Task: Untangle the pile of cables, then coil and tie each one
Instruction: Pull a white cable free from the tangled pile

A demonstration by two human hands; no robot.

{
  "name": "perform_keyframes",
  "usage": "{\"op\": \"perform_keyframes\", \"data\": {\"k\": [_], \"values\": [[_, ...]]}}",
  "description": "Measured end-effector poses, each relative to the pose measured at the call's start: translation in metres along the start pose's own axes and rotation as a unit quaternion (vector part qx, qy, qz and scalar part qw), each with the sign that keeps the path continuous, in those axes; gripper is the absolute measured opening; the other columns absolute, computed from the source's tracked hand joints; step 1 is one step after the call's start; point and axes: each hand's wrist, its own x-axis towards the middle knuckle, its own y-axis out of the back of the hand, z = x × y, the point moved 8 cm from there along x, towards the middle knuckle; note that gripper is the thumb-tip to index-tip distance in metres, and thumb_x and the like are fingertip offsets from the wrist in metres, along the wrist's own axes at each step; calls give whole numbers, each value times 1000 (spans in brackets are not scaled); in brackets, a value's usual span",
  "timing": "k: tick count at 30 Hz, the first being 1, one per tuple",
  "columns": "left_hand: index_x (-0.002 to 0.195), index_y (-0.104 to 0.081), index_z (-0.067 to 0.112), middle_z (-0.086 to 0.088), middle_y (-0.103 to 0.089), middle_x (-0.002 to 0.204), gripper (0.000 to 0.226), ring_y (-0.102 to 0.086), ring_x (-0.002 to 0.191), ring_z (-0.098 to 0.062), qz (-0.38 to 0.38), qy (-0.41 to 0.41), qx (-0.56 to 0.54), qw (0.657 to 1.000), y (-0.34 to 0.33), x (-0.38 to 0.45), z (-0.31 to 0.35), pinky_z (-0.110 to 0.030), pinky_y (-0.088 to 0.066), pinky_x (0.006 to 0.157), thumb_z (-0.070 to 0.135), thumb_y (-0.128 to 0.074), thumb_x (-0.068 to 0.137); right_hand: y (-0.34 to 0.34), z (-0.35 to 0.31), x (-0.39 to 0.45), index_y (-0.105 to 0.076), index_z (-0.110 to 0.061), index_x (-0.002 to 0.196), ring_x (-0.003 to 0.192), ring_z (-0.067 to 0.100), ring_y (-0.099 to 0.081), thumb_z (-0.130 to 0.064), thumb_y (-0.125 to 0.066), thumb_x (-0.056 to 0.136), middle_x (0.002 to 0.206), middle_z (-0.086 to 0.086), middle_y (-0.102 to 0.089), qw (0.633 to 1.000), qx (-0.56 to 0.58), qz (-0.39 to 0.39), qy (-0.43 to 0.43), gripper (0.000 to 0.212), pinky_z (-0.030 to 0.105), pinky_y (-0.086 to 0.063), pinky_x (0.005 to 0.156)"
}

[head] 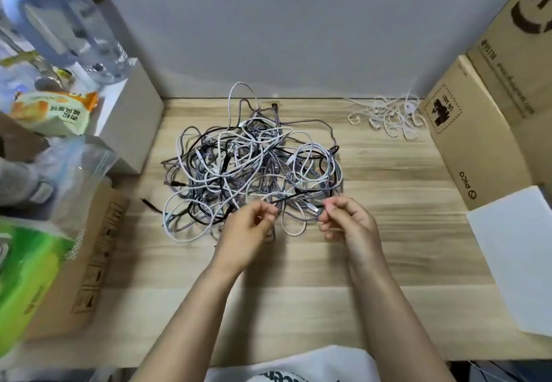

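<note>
Head view showed the pile of cables [254,169] lying wholly tangled mid-table [388,196], nothing coiled or tied. The left hand [248,226] and right hand [349,220] each pinched a strand at the near edge (which cable, I could not tell). White ties [388,115] lay unused beside the cardboard box [478,130]; practically everything remained.

You sit at a light wood-grain tabletop [388,262] whose planks run side to side, pushed against a plain grey wall [268,23]. The light is soft and even. On your right, cardboard boxes [484,118] stand along the tabletop's edge, with a white sheet [516,262] in front of them. On your left, a white box [131,118] stands by the wall, a brown carton [89,262] nearer you.
</note>
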Motion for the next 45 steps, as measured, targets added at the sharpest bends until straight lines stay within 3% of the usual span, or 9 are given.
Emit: {"op": "perform_keyframes", "data": {"k": [4,11,18,23,28,30,35,40,45], "values": [[91,-62,24,8,-64,91,24,-59,82,-12,86,-17,195,977,15,-2,-17,-28,-47,76,2,-60,82,-16,41,10,-57,-18,81,60,7,-49,2,-54,89,72,2,-56,995,-76,-30,-62,21,17,-37,53],[136,-45,17,-2,-49,136,52,-39,123,-23,-40,49,302,951,-18,3,-67,-30,-30,105,20,-61,86,-20,97,31,-47,-10,129,110,16,-48,-1,-70,72,118,4,-48,977,-175,82,-86,62,39,-42,102],[150,-2,28,12,5,158,65,-1,144,-15,-109,15,495,862,-33,-10,-80,-29,-11,113,43,-37,97,-38,95,33,-38,-15,111,71,12,-51,16,-53,83,82,4,-53,988,-9,83,-132,44,22,-42,70],[133,-53,21,4,-48,142,61,-50,126,-17,-110,-31,551,827,-29,-10,-83,-31,-36,96,49,-30,84,-43,74,22,-40,-16,90,44,10,-52,7,-36,96,55,2,-47,987,107,62,-104,24,27,-46,69],[151,1,21,6,1,159,68,1,146,-18,-161,64,563,808,-32,-6,-81,-38,-15,113,45,-33,97,-40,27,3,-43,-14,84,32,3,-27,3,-36,97,46,-8,-35,989,138,23,-55,23,16,-41,46],[148,-20,20,3,-13,158,60,-9,144,-20,-147,69,548,821,-31,-6,-60,-38,-24,110,43,-37,96,-38,7,-2,-46,-14,84,36,-1,-29,5,-39,96,55,-8,-41,994,104,6,-16,24,13,-35,41],[112,-64,29,16,-51,136,28,-30,138,-18,1,43,386,921,-12,-29,21,-28,-37,99,36,-41,97,-47,-25,-11,-51,-17,89,43,0,-31,3,-43,95,57,-9,-40,995,-26,-56,73,22,13,-27,42],[96,-72,23,4,-70,109,58,-60,108,-20,-24,130,71,989,-15,-39,39,-36,-50,87,59,-26,91,-63,-55,-24,-53,-35,89,43,3,-32,-15,-48,92,44,-10,-41,961,-186,-81,186,21,27,-32,49],[71,-75,5,-10,-71,75,41,-69,63,-15,-130,256,-538,793,-52,-18,57,-24,-57,55,26,-44,88,-84,-75,-34,-61,-36,80,51,2,-44,-27,-46,79,52,-10,-53,969,-139,-140,150,17,29,-36,58]]}}
